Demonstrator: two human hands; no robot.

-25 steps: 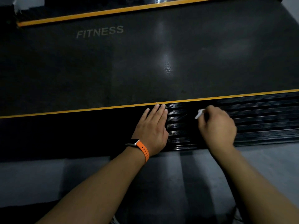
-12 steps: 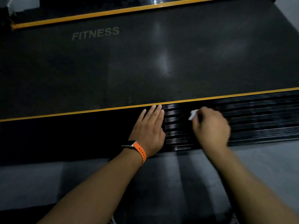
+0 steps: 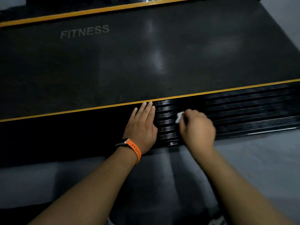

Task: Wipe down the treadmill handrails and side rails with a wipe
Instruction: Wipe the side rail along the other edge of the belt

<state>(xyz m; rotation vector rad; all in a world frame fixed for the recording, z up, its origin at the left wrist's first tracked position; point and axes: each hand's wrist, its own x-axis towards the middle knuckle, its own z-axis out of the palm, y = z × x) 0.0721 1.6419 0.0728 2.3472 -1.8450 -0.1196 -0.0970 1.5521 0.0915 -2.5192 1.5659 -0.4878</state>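
Wipe [image 3: 179, 116], crumpled white, pinched by right hand [image 3: 198, 129] fingers on glossy ribbed side rail [image 3: 243, 111]; left hand [image 3: 142, 125] flat, fingers pressed together

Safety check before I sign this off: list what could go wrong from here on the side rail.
1. The left hand lies flat on the ribbed side rail, fingertips at the yellow stripe beside the belt; a moving belt could catch them.
2. The right hand grips only a small wad of wipe, so grooves may be missed.
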